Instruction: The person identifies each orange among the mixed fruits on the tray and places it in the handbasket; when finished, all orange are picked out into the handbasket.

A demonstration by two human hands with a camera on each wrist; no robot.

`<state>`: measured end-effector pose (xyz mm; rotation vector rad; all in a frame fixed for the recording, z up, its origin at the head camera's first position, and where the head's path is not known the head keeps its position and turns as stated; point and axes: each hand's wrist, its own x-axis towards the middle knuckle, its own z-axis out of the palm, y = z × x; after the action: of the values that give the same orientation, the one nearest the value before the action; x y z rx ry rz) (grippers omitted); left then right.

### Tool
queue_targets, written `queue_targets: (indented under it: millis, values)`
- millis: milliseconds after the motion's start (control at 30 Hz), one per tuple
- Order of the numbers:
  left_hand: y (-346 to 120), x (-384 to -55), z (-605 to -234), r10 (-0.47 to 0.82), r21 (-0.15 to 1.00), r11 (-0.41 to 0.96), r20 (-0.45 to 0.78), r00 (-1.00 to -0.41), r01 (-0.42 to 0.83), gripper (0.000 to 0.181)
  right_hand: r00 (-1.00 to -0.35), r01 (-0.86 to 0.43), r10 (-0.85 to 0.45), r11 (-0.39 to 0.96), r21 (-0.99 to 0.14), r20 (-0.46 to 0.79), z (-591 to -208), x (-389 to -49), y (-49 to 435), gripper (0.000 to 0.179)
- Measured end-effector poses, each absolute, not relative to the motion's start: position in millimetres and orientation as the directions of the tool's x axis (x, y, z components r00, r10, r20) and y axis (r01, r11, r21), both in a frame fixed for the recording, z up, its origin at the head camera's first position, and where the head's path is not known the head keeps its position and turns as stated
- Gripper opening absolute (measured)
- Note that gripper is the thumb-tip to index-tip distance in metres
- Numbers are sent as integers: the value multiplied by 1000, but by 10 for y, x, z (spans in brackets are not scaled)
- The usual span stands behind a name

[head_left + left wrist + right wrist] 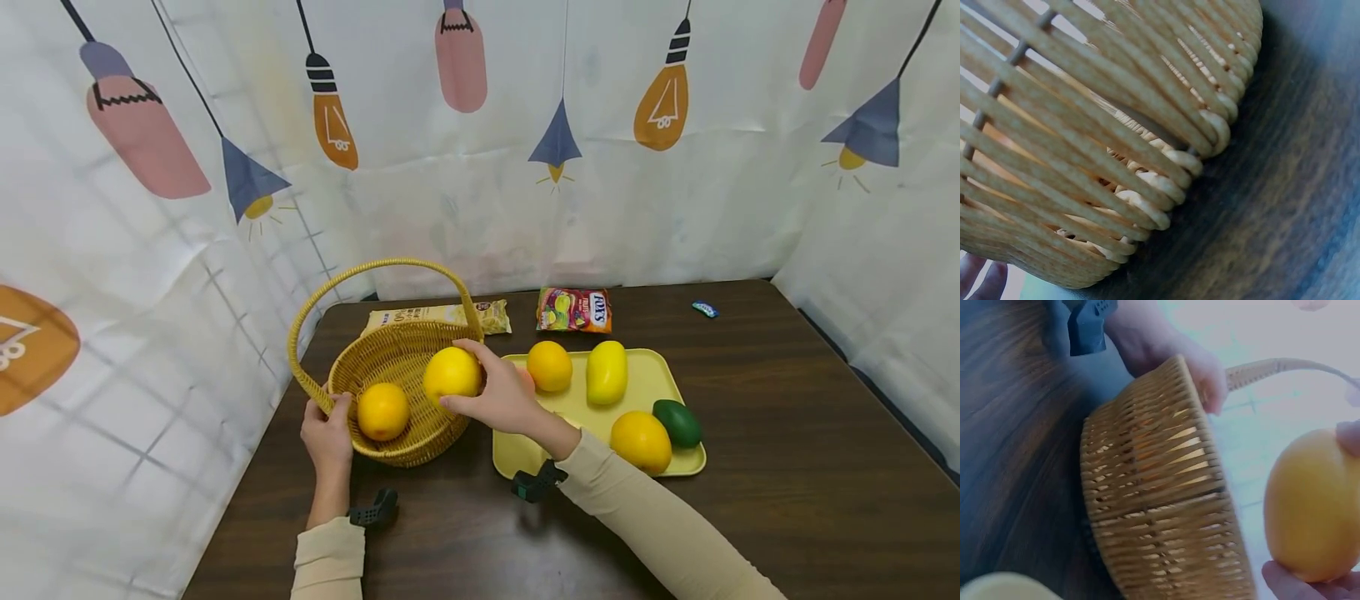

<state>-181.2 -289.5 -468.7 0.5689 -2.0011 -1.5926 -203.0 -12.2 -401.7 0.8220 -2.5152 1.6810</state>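
My left hand (pixel 328 433) grips the rim of a yellow woven basket (pixel 427 454) at its left side, by the foot of the tall handle. An orange (pixel 383 412) lies inside the basket. Over the basket's right part, my right hand (pixel 506 392) holds a yellow round fruit (pixel 452 375) between thumb and fingers. Seen from the right wrist, that yellow fruit (pixel 1313 506) is beyond the basket's rim, above the opening. The left wrist view is mostly filled by the basket's woven side (pixel 1085 144), with fingertips (pixel 991 281) at the lower left corner.
Right of the basket, a yellow tray (pixel 570 408) bears an orange (pixel 550 367), a mango (pixel 607 373), another orange fruit (pixel 641 442), a green avocado-like fruit (pixel 677 423) and a partly hidden pinkish fruit. Behind lie a yellow snack packet (pixel 491 317), a candy bag (pixel 573 311) and a small blue wrapper (pixel 705 309).
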Motion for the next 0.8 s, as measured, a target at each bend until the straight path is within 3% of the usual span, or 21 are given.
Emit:
queue_targets:
  millis: [267,800]
  values:
    - [-2860,-1781,-4697,-626,978,207,121,-770,-15,44,-878,-371,-414,275,-887,239,-4102,-2199,-407,77]
    - [-2873,-1819,-4651,-628,979,203,119,-769,-14,46,-897,-323,-422,423,-847,131,-4168,-2560,-832,85]
